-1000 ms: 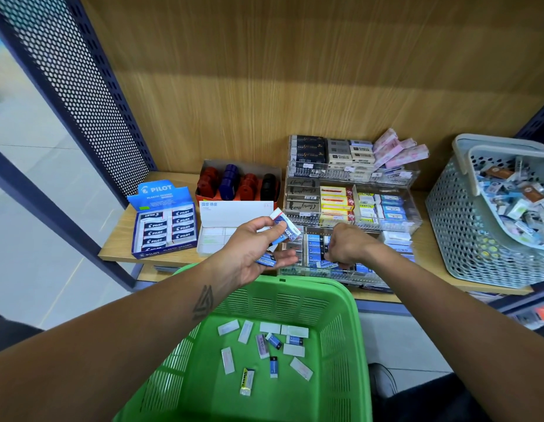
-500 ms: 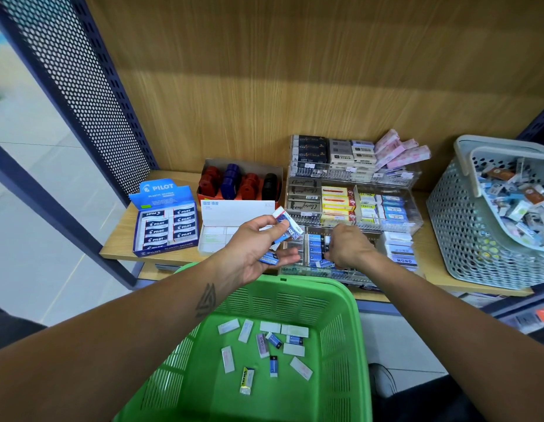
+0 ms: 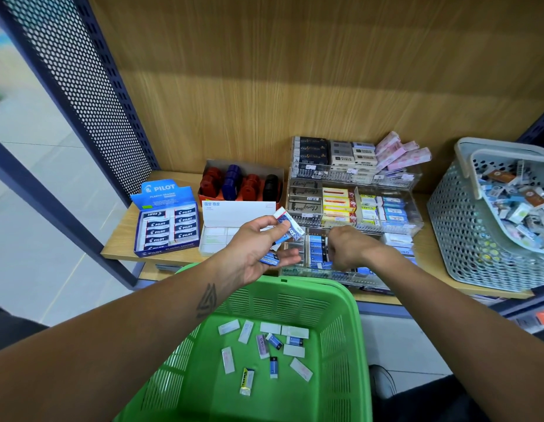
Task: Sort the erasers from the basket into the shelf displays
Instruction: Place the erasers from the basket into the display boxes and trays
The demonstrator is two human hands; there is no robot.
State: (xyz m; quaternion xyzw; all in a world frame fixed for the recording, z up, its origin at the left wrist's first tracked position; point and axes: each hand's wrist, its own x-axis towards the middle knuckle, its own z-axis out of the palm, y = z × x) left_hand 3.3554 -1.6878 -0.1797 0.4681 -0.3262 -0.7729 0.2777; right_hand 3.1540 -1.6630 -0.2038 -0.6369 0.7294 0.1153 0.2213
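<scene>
While my right hand [image 3: 345, 248] works down in the front row of the clear tiered display [image 3: 416, 208], I keep my left hand [image 3: 255, 251] close at its nine o'clock as a ready supply. That left grip is clamped on a small stack of blue-sleeved erasers [image 3: 290, 228], thumb on top and fingers curled beneath, one more blue eraser [image 3: 269, 259] lying across my lower fingers; I hold them fanned so the next one can be plucked off easily. My right fingers are curled down among the blue packs in that front compartment, but its back faces me and I cannot tell whether they pinch an eraser or only nudge one straight.

Below both wrists, at six o'clock, the green basket [image 3: 340, 303] sits tight against the shelf [image 3: 121, 242] edge, so each reach is short. A dozen or so loose erasers [image 3: 264, 345] lie scattered on its floor, mostly white ones, so I judge plenty of sorting remains. At three o'clock stands a grey basket [image 3: 453, 226] heaped with more.
</scene>
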